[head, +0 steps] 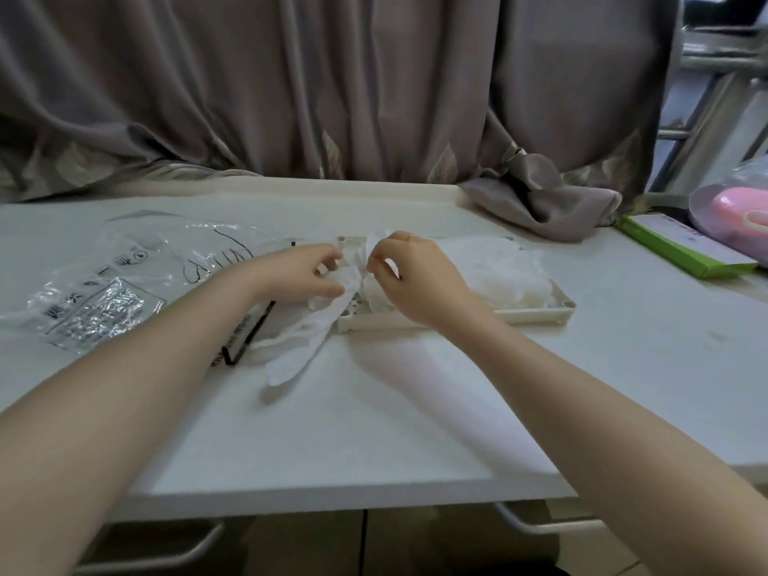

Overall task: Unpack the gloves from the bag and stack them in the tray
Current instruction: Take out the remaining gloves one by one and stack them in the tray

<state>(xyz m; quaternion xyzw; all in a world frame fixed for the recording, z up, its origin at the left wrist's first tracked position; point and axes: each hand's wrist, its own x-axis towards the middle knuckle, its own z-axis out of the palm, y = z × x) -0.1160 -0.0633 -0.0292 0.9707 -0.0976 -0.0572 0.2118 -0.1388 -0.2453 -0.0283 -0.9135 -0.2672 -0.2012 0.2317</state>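
Observation:
A thin white glove (303, 347) hangs between both hands, over the left end of a cream tray (536, 315). Its lower part trails onto the table in front of the tray. My left hand (301, 274) pinches the glove from the left. My right hand (409, 276) pinches its upper part from the right. More white gloves (503, 272) lie piled in the right half of the tray. The clear printed plastic bag (124, 284) lies crumpled on the table to the left, partly under my left forearm.
A grey curtain (540, 201) hangs behind the table and spills onto its far right corner. A green box (681, 247) and a pink object in a plastic bag (735, 209) sit at the right edge. The white table (395, 430) reaches towards me.

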